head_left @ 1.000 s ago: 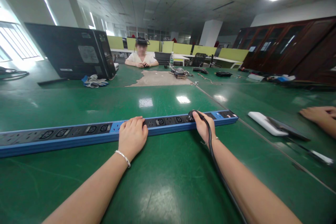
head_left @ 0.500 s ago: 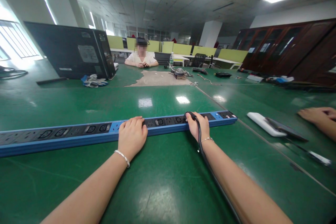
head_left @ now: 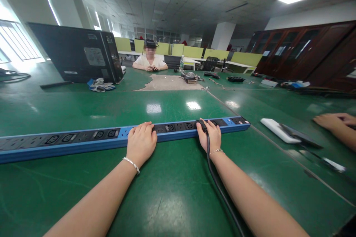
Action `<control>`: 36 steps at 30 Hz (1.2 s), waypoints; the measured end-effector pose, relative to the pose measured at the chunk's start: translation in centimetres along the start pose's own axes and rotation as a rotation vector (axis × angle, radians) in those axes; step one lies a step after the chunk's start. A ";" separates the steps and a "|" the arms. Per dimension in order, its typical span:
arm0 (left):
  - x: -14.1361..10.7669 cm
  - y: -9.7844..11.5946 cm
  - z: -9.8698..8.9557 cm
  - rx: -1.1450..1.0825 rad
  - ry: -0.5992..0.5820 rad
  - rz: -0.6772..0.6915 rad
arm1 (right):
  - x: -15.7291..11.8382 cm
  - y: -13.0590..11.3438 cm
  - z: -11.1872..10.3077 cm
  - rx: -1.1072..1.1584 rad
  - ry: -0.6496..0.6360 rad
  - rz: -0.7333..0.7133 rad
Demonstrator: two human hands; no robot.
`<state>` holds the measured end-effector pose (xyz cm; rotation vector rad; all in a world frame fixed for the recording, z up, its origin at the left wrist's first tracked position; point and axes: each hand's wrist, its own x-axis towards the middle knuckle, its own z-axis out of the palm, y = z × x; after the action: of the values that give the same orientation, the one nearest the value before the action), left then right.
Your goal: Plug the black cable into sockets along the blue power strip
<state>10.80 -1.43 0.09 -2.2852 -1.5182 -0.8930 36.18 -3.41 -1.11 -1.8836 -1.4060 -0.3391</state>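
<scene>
A long blue power strip point(head_left: 91, 146) with a row of black sockets lies across the green table. My left hand point(head_left: 141, 139) is wrapped over the strip near its middle, gripping it from above. Towards the strip's right end, my right hand point(head_left: 210, 135) is closed round a black power plug point(head_left: 203, 125). The plug is down at the sockets, but my fingers hide its far end, so I cannot tell how deep it sits. From it a thick black cable point(head_left: 214, 177) runs down beside my right forearm to the bottom edge.
Right of the strip lie a white box point(head_left: 278, 129) and a dark flat device point(head_left: 302, 136). Another person's hands point(head_left: 330, 121) rest at the right edge. Across the table sits a person point(head_left: 150, 59). A black computer case point(head_left: 75, 53) and gloves point(head_left: 100, 85) stand back left.
The cable by my right wrist has swung slightly left, and my right hand has turned a little on the plug. My left hand keeps its place on the strip.
</scene>
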 end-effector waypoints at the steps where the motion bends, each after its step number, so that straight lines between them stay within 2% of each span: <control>1: 0.0 0.0 0.0 -0.002 0.002 0.003 | -0.1 0.1 0.0 -0.007 -0.001 -0.003; 12: -0.2 -0.1 -0.1 0.005 0.012 0.025 | -0.3 0.2 0.3 0.001 0.045 -0.018; 20: 0.0 0.0 -0.3 -0.014 -0.003 0.003 | 0.1 0.4 -0.1 0.150 -0.046 -0.074; 24: 0.1 0.0 -0.4 -0.024 -0.015 -0.004 | 0.4 0.6 0.0 0.193 -0.049 -0.099; 29: 0.1 0.0 -0.3 -0.024 -0.019 -0.012 | 0.9 0.6 0.1 0.291 0.020 -0.013; 33: 0.1 0.0 -0.2 -0.030 -0.011 -0.013 | 1.5 0.6 -0.7 0.522 0.211 0.132; 34: 0.1 0.0 -0.1 -0.032 -0.005 -0.013 | 1.6 0.6 -1.0 0.553 0.224 0.149; 36: 0.1 0.0 -0.1 -0.036 0.007 -0.014 | 1.3 0.3 -1.3 0.555 0.165 0.132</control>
<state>10.76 -1.38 0.22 -2.2966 -1.5296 -0.9379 37.22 -3.40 0.43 -1.4444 -1.1143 -0.0274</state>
